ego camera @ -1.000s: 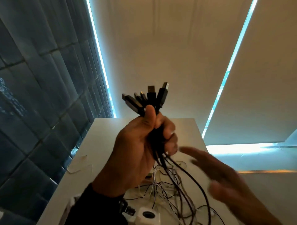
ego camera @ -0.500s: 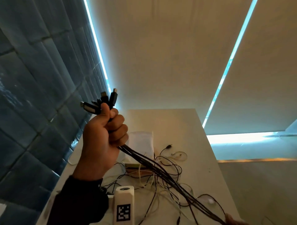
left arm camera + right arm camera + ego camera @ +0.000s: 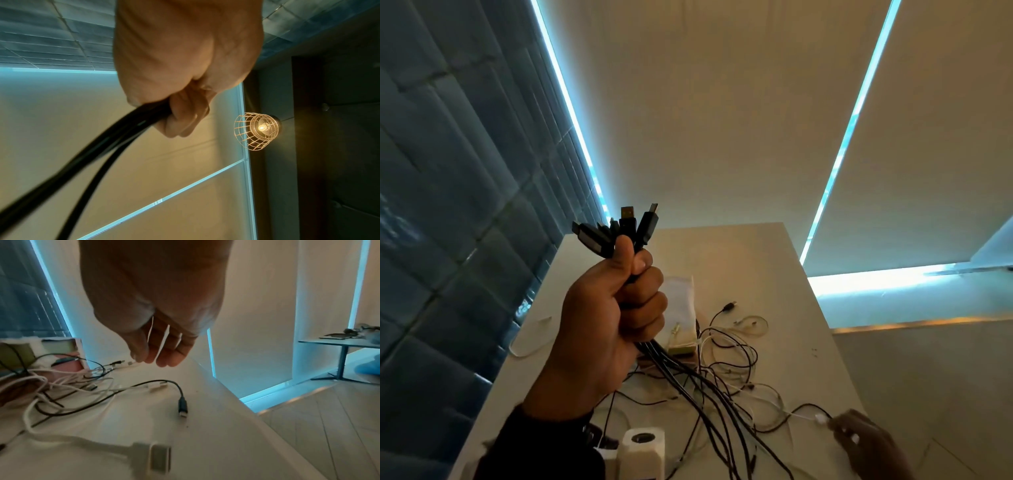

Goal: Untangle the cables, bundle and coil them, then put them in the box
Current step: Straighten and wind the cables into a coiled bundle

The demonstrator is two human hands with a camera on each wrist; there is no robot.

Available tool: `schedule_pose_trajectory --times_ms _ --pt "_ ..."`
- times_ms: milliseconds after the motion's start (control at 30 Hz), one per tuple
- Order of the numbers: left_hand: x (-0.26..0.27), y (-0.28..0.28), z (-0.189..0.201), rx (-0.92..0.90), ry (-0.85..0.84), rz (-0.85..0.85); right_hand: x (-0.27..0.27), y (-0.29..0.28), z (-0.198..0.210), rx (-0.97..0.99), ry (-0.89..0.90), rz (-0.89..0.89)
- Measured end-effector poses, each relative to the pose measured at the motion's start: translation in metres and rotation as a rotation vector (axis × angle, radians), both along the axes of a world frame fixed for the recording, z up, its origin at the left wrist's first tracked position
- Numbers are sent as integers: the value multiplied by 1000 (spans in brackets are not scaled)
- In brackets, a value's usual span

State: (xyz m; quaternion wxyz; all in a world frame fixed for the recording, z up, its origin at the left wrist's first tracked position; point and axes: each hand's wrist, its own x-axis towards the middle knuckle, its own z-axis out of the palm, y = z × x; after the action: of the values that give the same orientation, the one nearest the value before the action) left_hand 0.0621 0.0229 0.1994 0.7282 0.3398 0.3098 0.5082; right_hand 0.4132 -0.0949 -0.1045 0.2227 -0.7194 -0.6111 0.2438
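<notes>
- The left hand (image 3: 613, 308) is raised above the white table (image 3: 774, 274), fist wrapped tight around a bundle of black cables (image 3: 709, 394).
- The bundle's plugs (image 3: 619, 226) fan out above the thumb toward 12 o'clock; the black strands leave the bottom of the fist and run down toward 5 o'clock across the tabletop.
- In the left wrist view the curled fingers (image 3: 180, 116) clamp the thick black cables (image 3: 98, 151), which trail off toward 7 o'clock.
- The right hand (image 3: 866, 445) sits low at the 4 o'clock corner of the head view, above the table's near right part. Its fingers (image 3: 164, 352) hang loose and slightly spread, holding nothing, in the right wrist view.
- A white plug (image 3: 819, 418) lies just beside the right fingertips at 10 o'clock of that hand; I cannot tell whether they touch.
- Loose white and black cables (image 3: 729, 356) lie tangled on the table, below and to the 3 o'clock side of the left fist.
- The box (image 3: 681, 308), white with a pale green edge, stands on the table behind the tangle, partly hidden by the left hand.
- In the right wrist view a black cable end (image 3: 182, 405) and a large white connector (image 3: 152, 456) lie on the table below the right hand.
</notes>
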Motion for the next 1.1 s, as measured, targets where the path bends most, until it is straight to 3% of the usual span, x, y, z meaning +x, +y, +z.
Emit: schedule_pose_trajectory --times_ms 200,433,533,700,867,1000,1100 --pt "-5 -4 0 -4 10 16 5 44 -27 -204 -281 251" --pt "-11 -6 -5 9 39 84 -23 77 0 -222 -270 363" --pt "-9 -5 -7 68 135 120 -54 103 40 -63 -120 319" --pt "-3 -4 -10 133 244 141 -114 139 128 238 373 204" --pt "-5 5 -19 140 385 170 -166 152 192 208 998 186" --pt "-5 13 -32 126 604 252 -197 155 219 194 1054 272" --pt "-5 11 -37 133 619 215 -210 148 234 174 971 443"
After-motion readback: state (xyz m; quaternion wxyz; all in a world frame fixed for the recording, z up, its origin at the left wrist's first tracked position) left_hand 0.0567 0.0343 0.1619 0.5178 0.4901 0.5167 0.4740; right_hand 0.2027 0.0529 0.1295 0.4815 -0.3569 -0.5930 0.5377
